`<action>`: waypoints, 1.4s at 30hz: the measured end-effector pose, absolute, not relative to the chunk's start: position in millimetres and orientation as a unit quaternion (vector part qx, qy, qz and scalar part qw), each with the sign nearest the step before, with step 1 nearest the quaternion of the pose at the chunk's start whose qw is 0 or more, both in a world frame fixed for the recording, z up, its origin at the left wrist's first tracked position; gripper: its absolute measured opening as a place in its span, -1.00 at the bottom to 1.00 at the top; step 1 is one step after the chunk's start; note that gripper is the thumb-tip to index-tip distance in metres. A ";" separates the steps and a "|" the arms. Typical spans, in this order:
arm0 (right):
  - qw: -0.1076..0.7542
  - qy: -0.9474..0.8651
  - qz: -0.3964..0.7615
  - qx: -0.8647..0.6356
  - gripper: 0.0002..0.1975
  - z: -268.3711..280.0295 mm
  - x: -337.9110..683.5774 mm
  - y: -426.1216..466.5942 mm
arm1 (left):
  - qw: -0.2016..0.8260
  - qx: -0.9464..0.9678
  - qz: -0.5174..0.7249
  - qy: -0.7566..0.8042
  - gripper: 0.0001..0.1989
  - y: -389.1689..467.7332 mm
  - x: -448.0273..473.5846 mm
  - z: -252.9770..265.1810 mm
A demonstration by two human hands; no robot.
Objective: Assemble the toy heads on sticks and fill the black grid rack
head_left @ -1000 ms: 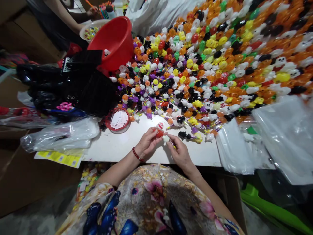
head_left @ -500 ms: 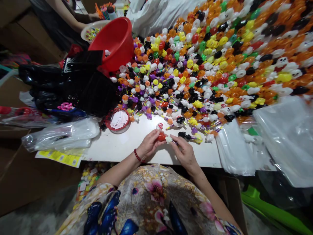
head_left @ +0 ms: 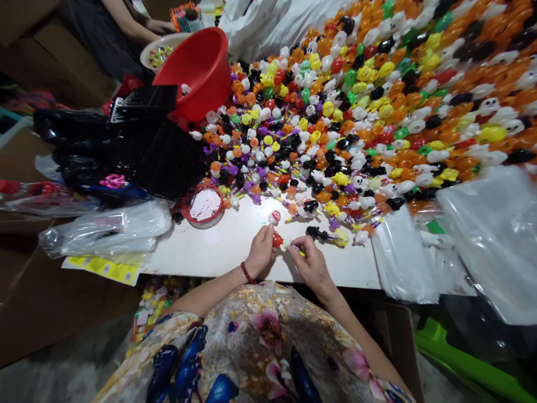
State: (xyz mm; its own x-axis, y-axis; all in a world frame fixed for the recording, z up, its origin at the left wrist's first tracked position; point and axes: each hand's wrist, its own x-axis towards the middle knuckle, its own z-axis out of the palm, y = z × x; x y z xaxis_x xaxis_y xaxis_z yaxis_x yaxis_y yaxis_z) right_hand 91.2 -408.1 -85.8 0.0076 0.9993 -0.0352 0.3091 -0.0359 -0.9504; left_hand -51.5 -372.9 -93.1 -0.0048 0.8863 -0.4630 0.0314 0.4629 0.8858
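L hand's grip was closed on shiny red rounded plastic piece, poking out R, over white desk. R hand's grip pinched slim multicol. stick, pale end nr red pc.

This looked like a small assembly or packing workshop. Small plastic figures in orange, white, black, yellow and green lay heaped in bulk across a white surface, many of them repeats. Clear plastic bags were stacked at its right end, and a large red tub stood to the left. Brown cardboard rose behind, and a second person worked beside a bowl of tiny bright pieces.
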 end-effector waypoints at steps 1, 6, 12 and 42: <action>0.405 -0.564 0.429 -0.578 -0.83 -85.5 90.0 -408.4 | 0.572 0.398 0.358 0.622 -0.51 -373.2 -51.5 -92.7; 0.414 -0.544 0.453 -0.572 -0.81 -88.6 82.9 -409.1 | 0.442 0.516 0.368 0.634 -0.57 -373.8 -53.5 -86.9; 0.387 -0.541 0.511 -0.545 -0.72 -93.6 88.9 -408.7 | 0.409 0.632 0.238 0.614 -0.74 -363.3 -60.8 -78.2; 0.442 -0.558 0.082 -0.697 -0.71 -75.3 176.2 -378.4 | 0.322 0.660 0.289 0.614 -0.83 -326.8 -59.0 -96.1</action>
State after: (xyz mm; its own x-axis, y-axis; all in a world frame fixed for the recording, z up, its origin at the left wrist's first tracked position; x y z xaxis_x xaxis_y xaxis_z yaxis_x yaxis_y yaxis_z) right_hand 176.2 -378.4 -75.3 0.3639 0.8510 0.3786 0.7051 0.0138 -0.7089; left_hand -59.0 -326.8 -96.1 0.0786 0.9968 -0.0143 0.6243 -0.0380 0.7802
